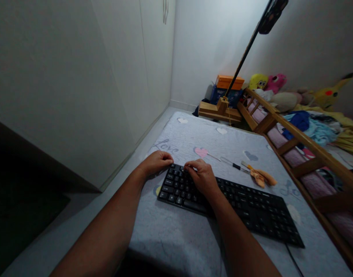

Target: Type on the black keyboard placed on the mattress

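Note:
A black computer keyboard (pixel 260 209) lies at a slant on the cloth-covered table. At its far left corner, my left hand (pixel 157 163) is closed, thumb and fingers pinching the edge. My right hand (pixel 203 175) reaches over the keys near the top row, its thumb and fingertips pressed together. Whatever sits in that pinch is too small to make out. Beyond the keyboard lie a thin white stick (pixel 213 156), a wire-looped tool with a black grip (pixel 236 166), and an orange cloth (pixel 260 178) beside a yellow-handled brush (pixel 247 165).
A pale heart-patterned cloth (pixel 179 132) covers the table. White cabinet doors (pixel 121 69) rise on the left. A wooden bed rail (pixel 297 134) runs along the right, with plush toys and clothes behind it. A pole on a wooden base (pixel 212 109) stands at the far end.

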### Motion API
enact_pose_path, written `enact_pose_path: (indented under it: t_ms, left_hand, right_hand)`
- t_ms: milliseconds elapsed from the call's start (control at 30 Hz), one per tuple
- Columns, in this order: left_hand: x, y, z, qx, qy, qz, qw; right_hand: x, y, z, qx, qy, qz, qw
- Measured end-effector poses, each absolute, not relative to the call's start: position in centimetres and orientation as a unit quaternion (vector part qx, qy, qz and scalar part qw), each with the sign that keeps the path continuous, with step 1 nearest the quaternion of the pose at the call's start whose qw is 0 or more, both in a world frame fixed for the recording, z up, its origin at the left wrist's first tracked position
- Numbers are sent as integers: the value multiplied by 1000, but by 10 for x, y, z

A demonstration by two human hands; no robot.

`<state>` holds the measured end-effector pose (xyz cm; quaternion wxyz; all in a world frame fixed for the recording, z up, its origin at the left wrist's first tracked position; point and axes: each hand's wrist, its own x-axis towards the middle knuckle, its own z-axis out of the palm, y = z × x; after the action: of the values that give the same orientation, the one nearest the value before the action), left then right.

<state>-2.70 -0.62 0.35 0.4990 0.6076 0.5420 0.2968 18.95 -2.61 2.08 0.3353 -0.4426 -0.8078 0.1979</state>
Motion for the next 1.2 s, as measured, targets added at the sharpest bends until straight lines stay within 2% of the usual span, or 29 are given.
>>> enact_pose_path:
  t_ms: [667,1200]
  left_hand:
    - [-28,-7,3,603,547,292,502]
    - [-26,-9,5,608,548,299,492]
  right_hand:
    - [192,-24,24,-467,-804,182,320]
    - [190,-21,17,-487,-773,191,357]
